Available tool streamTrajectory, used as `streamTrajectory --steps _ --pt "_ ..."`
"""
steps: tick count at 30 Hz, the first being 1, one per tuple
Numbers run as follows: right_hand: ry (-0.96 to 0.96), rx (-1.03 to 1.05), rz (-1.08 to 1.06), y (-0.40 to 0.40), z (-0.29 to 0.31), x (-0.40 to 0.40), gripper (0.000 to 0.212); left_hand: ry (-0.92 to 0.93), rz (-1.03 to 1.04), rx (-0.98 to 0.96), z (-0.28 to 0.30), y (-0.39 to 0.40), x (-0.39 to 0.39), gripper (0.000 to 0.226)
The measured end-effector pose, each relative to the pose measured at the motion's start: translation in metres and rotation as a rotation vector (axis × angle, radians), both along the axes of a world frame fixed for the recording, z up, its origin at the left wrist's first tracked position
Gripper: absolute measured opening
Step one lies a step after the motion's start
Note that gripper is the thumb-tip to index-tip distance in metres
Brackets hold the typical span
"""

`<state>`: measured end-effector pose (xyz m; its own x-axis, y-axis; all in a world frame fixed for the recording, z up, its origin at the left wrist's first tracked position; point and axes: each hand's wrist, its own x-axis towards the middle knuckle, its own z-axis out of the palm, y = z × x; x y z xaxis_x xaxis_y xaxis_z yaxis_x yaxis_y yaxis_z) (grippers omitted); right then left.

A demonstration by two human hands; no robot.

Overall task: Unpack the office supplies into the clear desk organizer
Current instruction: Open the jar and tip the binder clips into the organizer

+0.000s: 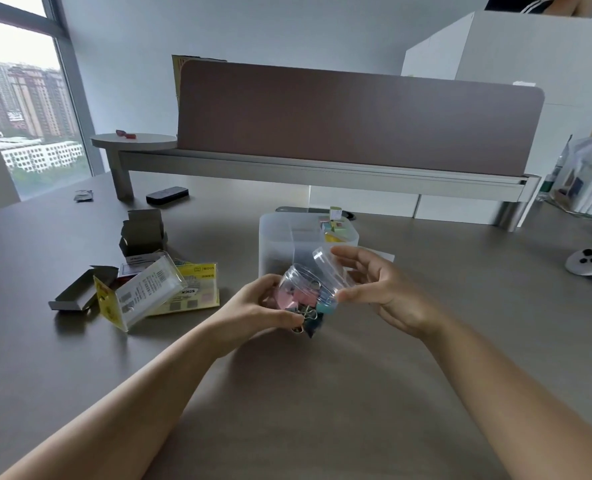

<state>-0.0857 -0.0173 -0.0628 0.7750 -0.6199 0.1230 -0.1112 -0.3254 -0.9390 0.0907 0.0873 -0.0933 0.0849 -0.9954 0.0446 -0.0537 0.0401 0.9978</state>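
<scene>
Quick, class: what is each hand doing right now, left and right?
Left hand: holds the clear jar of binder clips, fingers curled round it.
Right hand: grips the jar's far end, thumb and fingers round it.

We counted two hands: the left hand (263, 308) and the right hand (374, 282). Between them we saw one clear jar (305, 289) and one clear lid (325, 259). The binder clips (296, 299) in and under the jar were bunched together, so we could not count them exactly; we made out at least one pink, one teal and one dark. We counted one clear desk organizer (287, 244), one yellow sticky-note pack (197, 289), one clear plastic box (149, 292), two opened grey cardboard boxes (142, 233), one black eraser (167, 195) and one white controller (590, 263).
</scene>
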Motion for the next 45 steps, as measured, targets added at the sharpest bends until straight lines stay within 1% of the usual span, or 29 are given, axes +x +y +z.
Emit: streamTrajectory --steps 2,4,5,8,9,14,16,18,20,22,24,26,29,31,33,37,40,41,45 --pt "0.066 -0.07 -0.093 -0.002 -0.004 -0.005 0.067 -0.018 0.047 -0.005 -0.002 -0.001 0.002 0.056" --pt "0.175 -0.172 -0.208 -0.004 -0.011 -0.012 0.074 -0.034 0.089 -0.015 -0.004 0.001 0.004 0.056" --pt "0.226 -0.209 -0.242 -0.006 -0.016 -0.015 0.075 -0.036 0.107 -0.022 -0.005 0.001 0.006 0.059" --pt "0.37 -0.287 -0.259 -0.007 -0.03 -0.021 0.067 -0.022 0.165 -0.053 -0.009 0.002 0.008 0.075" --pt "0.401 -0.311 -0.268 -0.006 -0.033 -0.022 0.066 -0.017 0.183 -0.059 -0.009 0.002 0.009 0.077" --pt "0.52 -0.443 -0.266 -0.005 -0.039 -0.022 0.07 0.017 0.181 -0.108 -0.01 0.003 0.005 0.076" --pt "0.566 -0.476 -0.259 -0.006 -0.04 -0.022 0.071 0.015 0.182 -0.11 -0.009 0.003 0.005 0.072" --pt "0.543 -0.487 -0.28 -0.005 -0.037 -0.021 0.069 0.024 0.185 -0.114 -0.006 0.003 0.005 0.072" --pt "0.402 -0.474 -0.315 -0.001 -0.03 -0.018 0.063 0.054 0.177 -0.121 -0.002 0.004 0.005 0.073" --pt "0.227 -0.43 -0.324 0.005 -0.017 -0.011 0.054 0.08 0.172 -0.137 0.004 0.005 0.006 0.069" --pt "0.135 -0.444 -0.32 0.009 -0.004 -0.003 0.048 0.113 0.18 -0.146 0.01 0.007 0.008 0.071" --pt "0.128 -0.525 -0.331 0.009 0.006 0.007 0.045 0.131 0.202 -0.151 0.017 0.008 0.013 0.065" --pt "0.221 -0.682 -0.39 -0.003 0.012 0.021 0.046 0.194 0.226 -0.178 0.027 0.005 0.02 0.041" --pt "0.297 -0.742 -0.403 -0.013 0.009 0.027 0.046 0.241 0.241 -0.198 0.031 0.001 0.026 0.039" --pt "0.319 -0.772 -0.403 -0.02 0.005 0.031 0.043 0.277 0.253 -0.2 0.034 -0.002 0.034 0.039" --pt "0.227 -0.775 -0.388 -0.028 0.002 0.035 0.03 0.347 0.255 -0.176 0.038 -0.013 0.051 0.038" --pt "0.178 -0.721 -0.355 -0.033 0.006 0.033 0.017 0.379 0.254 -0.148 0.04 -0.024 0.061 0.049" --pt "0.173 -0.7 -0.342 -0.034 0.009 0.032 0.015 0.386 0.259 -0.133 0.042 -0.029 0.063 0.049" --pt "0.201 -0.672 -0.285 -0.038 0.015 0.026 0.013 0.482 0.273 -0.1 0.05 -0.047 0.067 0.021"
